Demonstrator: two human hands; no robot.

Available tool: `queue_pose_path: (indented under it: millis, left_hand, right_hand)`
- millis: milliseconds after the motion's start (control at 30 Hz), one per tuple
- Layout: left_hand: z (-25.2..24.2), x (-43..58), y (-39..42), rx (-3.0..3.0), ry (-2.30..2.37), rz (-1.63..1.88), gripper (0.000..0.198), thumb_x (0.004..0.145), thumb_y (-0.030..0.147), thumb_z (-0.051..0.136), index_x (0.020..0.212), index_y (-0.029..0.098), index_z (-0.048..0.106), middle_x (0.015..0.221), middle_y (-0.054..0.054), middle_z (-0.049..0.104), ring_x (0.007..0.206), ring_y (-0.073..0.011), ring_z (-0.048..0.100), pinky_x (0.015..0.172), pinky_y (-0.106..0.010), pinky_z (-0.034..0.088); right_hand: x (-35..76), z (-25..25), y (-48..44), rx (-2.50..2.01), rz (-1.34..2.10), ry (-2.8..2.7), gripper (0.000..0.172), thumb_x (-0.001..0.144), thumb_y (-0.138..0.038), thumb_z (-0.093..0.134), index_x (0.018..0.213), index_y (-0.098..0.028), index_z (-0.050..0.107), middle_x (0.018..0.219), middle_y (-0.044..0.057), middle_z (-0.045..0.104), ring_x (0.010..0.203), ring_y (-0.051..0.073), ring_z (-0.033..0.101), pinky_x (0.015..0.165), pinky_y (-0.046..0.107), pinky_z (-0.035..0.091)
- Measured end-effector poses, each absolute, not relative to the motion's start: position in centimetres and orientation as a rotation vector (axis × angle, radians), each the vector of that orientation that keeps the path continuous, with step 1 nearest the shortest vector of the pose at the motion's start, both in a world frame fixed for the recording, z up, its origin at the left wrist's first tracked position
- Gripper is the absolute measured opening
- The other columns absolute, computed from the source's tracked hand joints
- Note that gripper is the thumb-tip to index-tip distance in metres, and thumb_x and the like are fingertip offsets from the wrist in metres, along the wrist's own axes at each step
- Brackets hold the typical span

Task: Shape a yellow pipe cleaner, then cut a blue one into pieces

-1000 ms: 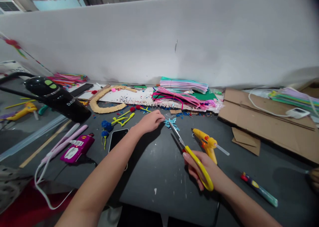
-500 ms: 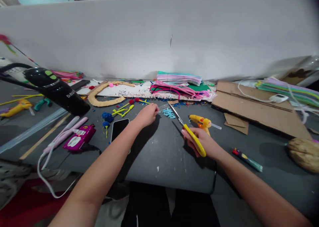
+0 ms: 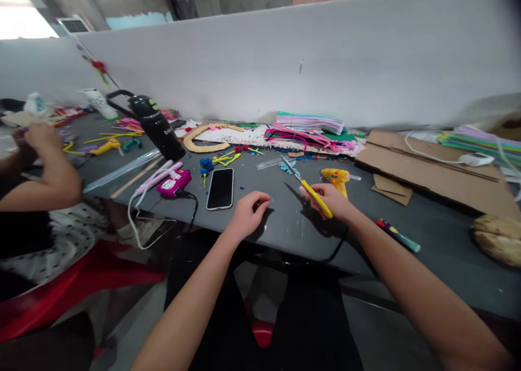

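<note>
My right hand [image 3: 334, 201] holds yellow-handled scissors [image 3: 316, 198], their blades pointing away and slightly left. Close to the table's front edge, my left hand [image 3: 249, 214] has its thumb and forefinger pinched together. A tiny pale-blue speck shows at the fingertips, too small to name. Beyond the scissor tips lies a small pile of light-blue pieces [image 3: 288, 167], with a clear plastic ruler-like strip [image 3: 271, 165] to its left. A yellow glue gun [image 3: 336, 178] with a glowing orange light rests just behind my right hand. Left of my left hand is a smartphone [image 3: 220, 189].
A black bottle [image 3: 158, 126], a magenta device [image 3: 174, 184] with cables and a cardboard ring [image 3: 203, 138] lie to the left. Pipe cleaners [image 3: 301, 137] stand at the back, cardboard sheets [image 3: 431, 170] at the right. Another person's arm [image 3: 52, 164] is at far left.
My left hand has drawn back from beside the light-blue pieces toward the table's front edge. The scissors stay in my right hand. The view has swung left, bringing another person into sight.
</note>
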State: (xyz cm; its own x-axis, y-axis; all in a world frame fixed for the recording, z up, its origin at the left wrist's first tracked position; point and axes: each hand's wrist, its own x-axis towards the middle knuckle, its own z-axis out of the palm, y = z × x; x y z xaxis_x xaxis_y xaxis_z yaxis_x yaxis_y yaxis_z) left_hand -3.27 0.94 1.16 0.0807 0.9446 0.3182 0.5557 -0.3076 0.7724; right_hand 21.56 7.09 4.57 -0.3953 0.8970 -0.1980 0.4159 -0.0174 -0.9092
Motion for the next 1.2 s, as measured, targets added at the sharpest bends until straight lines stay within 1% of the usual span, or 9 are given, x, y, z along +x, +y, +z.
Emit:
queue_pose_path:
  millis: [233, 333, 567, 767, 867, 933, 1000, 1100, 1200]
  left_hand:
    - [1.4, -3.4, 0.9, 1.965, 1.507, 1.145, 0.012, 0.089, 0.021, 0.056, 0.095, 0.018, 0.066, 0.091, -0.004, 0.068, 0.083, -0.0149, 0.062, 0.076, -0.027, 0.048]
    - [1.5, -3.2, 0.8, 2.001, 1.518, 1.095, 0.012, 0.089, 0.019, 0.055, 0.095, 0.017, 0.066, 0.091, -0.005, 0.069, 0.083, -0.0152, 0.062, 0.077, -0.028, 0.048]
    - [1.6, -3.0, 1.0, 2.072, 1.471, 0.975, 0.012, 0.089, 0.018, 0.054, 0.095, 0.018, 0.065, 0.091, -0.005, 0.068, 0.083, -0.0159, 0.061, 0.077, -0.028, 0.048]
    - [2.9, -4.0, 1.1, 2.055, 1.393, 0.817, 0.012, 0.088, 0.018, 0.055, 0.092, 0.019, 0.066, 0.091, -0.004, 0.069, 0.082, -0.0162, 0.061, 0.074, -0.027, 0.046]
    - [3.5, -4.8, 1.0, 2.032, 1.355, 0.703, 0.012, 0.087, 0.018, 0.056, 0.090, 0.020, 0.067, 0.090, -0.004, 0.070, 0.081, -0.0167, 0.062, 0.072, -0.027, 0.046]
    - [3.7, -5.0, 1.1, 1.963, 1.381, 0.699, 0.012, 0.085, 0.018, 0.056, 0.090, 0.020, 0.067, 0.089, -0.004, 0.071, 0.080, -0.0169, 0.063, 0.071, -0.026, 0.047]
    - [3.7, -5.1, 1.3, 1.889, 1.405, 0.694, 0.013, 0.084, 0.017, 0.056, 0.089, 0.019, 0.067, 0.087, -0.004, 0.071, 0.077, -0.0169, 0.064, 0.069, -0.026, 0.047]
    - [3.5, -5.2, 1.8, 1.886, 1.405, 0.665, 0.013, 0.083, 0.016, 0.056, 0.087, 0.019, 0.067, 0.086, -0.005, 0.072, 0.076, -0.0174, 0.064, 0.068, -0.027, 0.047]
    - [3.3, -5.7, 2.1, 1.907, 1.339, 0.649, 0.013, 0.083, 0.017, 0.055, 0.087, 0.019, 0.067, 0.086, -0.005, 0.072, 0.076, -0.0172, 0.063, 0.067, -0.027, 0.046]
  right_hand:
    - [21.5, 4.4, 7.0, -1.354, 1.361, -1.842, 0.054, 0.076, -0.072, 0.063, 0.071, -0.019, 0.054, 0.047, -0.004, 0.049, 0.032, 0.009, 0.043, 0.033, 0.022, 0.036]
    - [21.5, 4.4, 7.1, -1.368, 1.344, -1.846, 0.054, 0.075, -0.072, 0.063, 0.071, -0.019, 0.055, 0.048, -0.004, 0.051, 0.032, 0.009, 0.044, 0.033, 0.022, 0.036]
    - [21.3, 4.4, 7.4, -1.391, 1.390, -1.829, 0.054, 0.074, -0.073, 0.063, 0.072, -0.020, 0.055, 0.046, -0.005, 0.048, 0.032, 0.010, 0.044, 0.033, 0.023, 0.036]
    - [20.8, 4.4, 7.3, -1.489, 1.319, -1.820, 0.053, 0.075, -0.071, 0.062, 0.070, -0.019, 0.055, 0.050, -0.003, 0.050, 0.039, 0.009, 0.043, 0.038, 0.023, 0.033]
    - [20.4, 3.7, 7.3, -1.501, 1.138, -1.948, 0.051, 0.080, -0.068, 0.058, 0.069, -0.019, 0.054, 0.052, -0.003, 0.047, 0.046, 0.010, 0.041, 0.043, 0.024, 0.029]
    - [19.9, 3.0, 7.0, -1.520, 0.891, -2.096, 0.049, 0.082, -0.065, 0.058, 0.064, -0.019, 0.051, 0.053, -0.003, 0.045, 0.050, 0.011, 0.040, 0.047, 0.025, 0.028]
    - [19.4, 2.5, 6.5, -1.555, 0.623, -2.201, 0.046, 0.084, -0.060, 0.057, 0.063, -0.020, 0.051, 0.055, -0.001, 0.048, 0.053, 0.013, 0.042, 0.052, 0.026, 0.029]
    - [19.0, 1.8, 5.6, -1.595, 0.380, -2.222, 0.041, 0.088, -0.056, 0.053, 0.069, -0.020, 0.055, 0.059, 0.001, 0.054, 0.056, 0.015, 0.046, 0.057, 0.027, 0.032]
    - [18.9, 1.4, 5.3, -1.559, 0.342, -2.182, 0.039, 0.089, -0.055, 0.050, 0.079, -0.019, 0.060, 0.065, 0.002, 0.058, 0.059, 0.016, 0.050, 0.059, 0.027, 0.033]
